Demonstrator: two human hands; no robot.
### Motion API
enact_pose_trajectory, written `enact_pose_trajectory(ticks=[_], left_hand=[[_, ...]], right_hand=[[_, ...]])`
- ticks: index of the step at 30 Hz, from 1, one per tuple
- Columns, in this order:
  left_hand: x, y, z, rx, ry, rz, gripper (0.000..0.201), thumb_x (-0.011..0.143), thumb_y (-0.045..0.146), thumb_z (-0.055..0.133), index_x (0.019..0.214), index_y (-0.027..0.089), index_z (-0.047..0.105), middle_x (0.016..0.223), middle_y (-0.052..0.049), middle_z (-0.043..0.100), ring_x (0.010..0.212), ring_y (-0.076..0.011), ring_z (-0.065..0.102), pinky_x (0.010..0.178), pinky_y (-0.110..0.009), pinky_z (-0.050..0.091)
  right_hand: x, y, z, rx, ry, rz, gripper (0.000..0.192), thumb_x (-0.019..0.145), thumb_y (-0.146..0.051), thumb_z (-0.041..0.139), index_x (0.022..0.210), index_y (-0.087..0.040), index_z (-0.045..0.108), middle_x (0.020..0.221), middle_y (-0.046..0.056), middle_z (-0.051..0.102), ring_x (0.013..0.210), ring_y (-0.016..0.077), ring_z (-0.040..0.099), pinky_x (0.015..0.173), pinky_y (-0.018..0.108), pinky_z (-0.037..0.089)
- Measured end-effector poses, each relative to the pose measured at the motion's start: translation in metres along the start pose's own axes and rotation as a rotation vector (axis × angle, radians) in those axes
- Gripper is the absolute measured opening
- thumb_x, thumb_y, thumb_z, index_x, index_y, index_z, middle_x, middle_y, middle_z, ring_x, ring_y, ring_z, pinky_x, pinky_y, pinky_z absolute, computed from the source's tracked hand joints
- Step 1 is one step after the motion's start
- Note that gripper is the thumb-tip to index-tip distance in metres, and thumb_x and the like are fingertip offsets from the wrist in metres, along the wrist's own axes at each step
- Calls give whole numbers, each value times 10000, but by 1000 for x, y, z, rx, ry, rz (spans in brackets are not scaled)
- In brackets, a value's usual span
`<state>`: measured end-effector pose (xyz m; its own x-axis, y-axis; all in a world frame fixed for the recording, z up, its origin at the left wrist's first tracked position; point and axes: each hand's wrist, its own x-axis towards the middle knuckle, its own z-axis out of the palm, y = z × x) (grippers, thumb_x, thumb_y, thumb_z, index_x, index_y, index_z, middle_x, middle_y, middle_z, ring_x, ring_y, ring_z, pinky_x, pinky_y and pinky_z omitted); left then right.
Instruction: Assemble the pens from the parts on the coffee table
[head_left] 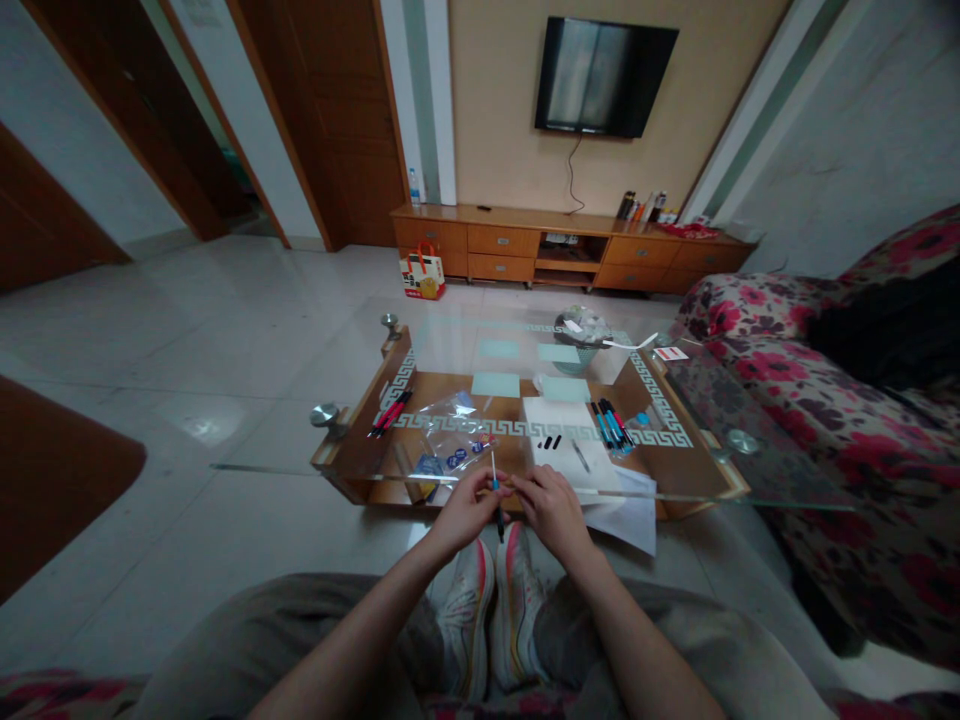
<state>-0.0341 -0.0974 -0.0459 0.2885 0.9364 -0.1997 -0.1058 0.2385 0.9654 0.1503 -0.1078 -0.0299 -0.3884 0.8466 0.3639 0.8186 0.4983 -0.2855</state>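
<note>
Just over the near edge of the glass table, my left hand (471, 505) is closed around a slim pen (500, 526). The pen stands roughly upright, with a pale thin tip on top, a blue middle and a black lower end. Beside it, my right hand (553, 508) has its fingers pinched together close to the pen; what they hold is too small to make out. White paper (559, 410) lies on the table in front of my right hand, with several short black pieces (550, 442) and a thin grey pen part (581, 456) on it.
Blue, black and red pens (613, 428) lie right of the paper, red and black pens (390, 412) at the left. A clear plastic bag (450, 425) sits between. Metal knobs (324, 415) stick up at the glass table's (262, 468) corners. A flowered sofa (787, 370) stands right.
</note>
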Motion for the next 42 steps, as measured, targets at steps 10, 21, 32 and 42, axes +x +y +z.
enact_pose_trajectory(ticks=[10, 21, 32, 42], left_hand=[[-2, 6, 3, -20, 10, 45, 380, 827, 398, 706, 1100, 168, 576, 984, -51, 678, 651, -150, 701, 619, -277, 577], [-8, 20, 5, -16, 37, 188, 306, 862, 362, 665, 1106, 181, 628, 1153, -71, 661, 757, -141, 693, 720, -309, 606], [-10, 24, 8, -27, 3, 165, 336, 858, 362, 678, 1127, 173, 610, 1123, -82, 677, 739, -138, 687, 719, -302, 597], [-9, 12, 5, 198, -97, 130, 378, 877, 403, 648, 1173, 169, 626, 840, -40, 691, 607, -132, 633, 551, -224, 473]], right_hand=[[3, -2, -3, 294, 122, 108, 135, 915, -189, 622, 1001, -231, 718, 908, 63, 615, 885, 213, 578, 774, 328, 468], [10, -2, -14, 588, 217, 245, 80, 859, -216, 656, 884, -221, 732, 812, 36, 637, 740, 178, 585, 682, 301, 482], [11, -4, -14, 729, 204, 327, 140, 871, -328, 680, 909, -216, 756, 888, 59, 699, 756, 174, 633, 638, 280, 498], [12, 3, -9, 993, 265, 499, 298, 828, -409, 717, 1047, -207, 741, 940, 76, 741, 851, 213, 685, 738, 336, 555]])
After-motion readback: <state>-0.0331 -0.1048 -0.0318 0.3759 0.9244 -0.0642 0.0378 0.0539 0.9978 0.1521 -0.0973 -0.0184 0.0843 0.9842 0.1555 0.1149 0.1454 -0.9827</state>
